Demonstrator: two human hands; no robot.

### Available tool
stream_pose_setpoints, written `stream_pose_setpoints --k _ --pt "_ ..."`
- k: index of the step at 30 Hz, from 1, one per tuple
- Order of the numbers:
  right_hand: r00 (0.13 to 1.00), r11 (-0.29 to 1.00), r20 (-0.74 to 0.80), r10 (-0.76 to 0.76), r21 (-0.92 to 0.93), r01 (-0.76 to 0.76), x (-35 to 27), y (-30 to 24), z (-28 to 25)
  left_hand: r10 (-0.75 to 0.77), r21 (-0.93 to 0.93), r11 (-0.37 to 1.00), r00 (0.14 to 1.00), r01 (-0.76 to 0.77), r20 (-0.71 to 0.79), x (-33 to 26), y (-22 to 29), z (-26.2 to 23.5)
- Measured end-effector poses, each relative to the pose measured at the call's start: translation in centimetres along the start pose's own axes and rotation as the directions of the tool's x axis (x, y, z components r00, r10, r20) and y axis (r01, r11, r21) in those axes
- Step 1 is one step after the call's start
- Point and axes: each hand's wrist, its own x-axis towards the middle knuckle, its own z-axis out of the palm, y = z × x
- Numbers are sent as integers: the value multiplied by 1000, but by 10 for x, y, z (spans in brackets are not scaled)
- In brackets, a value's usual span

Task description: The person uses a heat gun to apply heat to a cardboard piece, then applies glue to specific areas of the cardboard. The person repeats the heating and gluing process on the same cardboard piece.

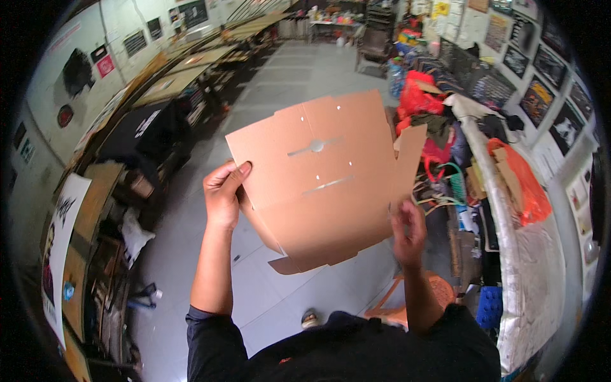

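While I stand over the grey floor (293,83), my 2 hands hold 1 flat cardboard box blank (321,181) up in front of my chest. My left hand (223,194) is closed on its left edge, thumb laid over the front face and fingers curled behind. My right hand (407,232) sits at the lower right edge, blurred; I cannot tell how firmly it grips. The blank is smooth brown board, creased into panels, with 1 round hole crossed by a slit near the middle, 1 more slit below it, and rounded flaps hanging at the bottom. Just below my right arm is 1 orange plastic stool (420,302). Further right, a long desk (528,267) with a pale, curved edge carries 1 crumpled orange bag (525,184) and red bags (417,95). On the far left, a row of wooden desks (168,83) runs away along the wall.
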Motion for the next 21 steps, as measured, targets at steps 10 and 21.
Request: stream_pose_setpoints --k 10,21 --pt "955 938 101 278 188 -293 95 67 110 -60 39 997 989 66 -138 19 -56 -73" --pt "800 616 236 552 531 -582 246 262 108 -157 374 905 976 203 -150 243 -211 -10"
